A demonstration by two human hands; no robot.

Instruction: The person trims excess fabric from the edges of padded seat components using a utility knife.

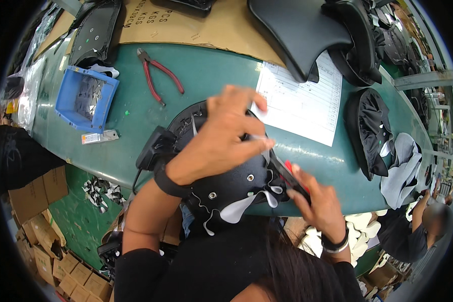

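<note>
From the head view, I make the black padded piece with metal eyelets [231, 181] my landmark: it lies on the green tabletop [216, 65] at its near edge, underside up, with loose pale-grey fabric flaps [239, 209] along its near rim. My left hand [231, 133] reaches over it, thumb and forefinger close together at its right side; blur keeps me from telling whether they pinch anything. My right hand [319, 204] wraps around a long black hand tool with a red part [289, 176], its tip at the piece's right edge. I can't tell whether that tip touches.

I judge this to be edge work, so I'd hold the material taut beside the tip, fingertips clear of it, and work in short, even moves. The red-handled pliers [148, 68] and the blue plastic bin [105, 113] sit left of the piece, out of the way.
</note>
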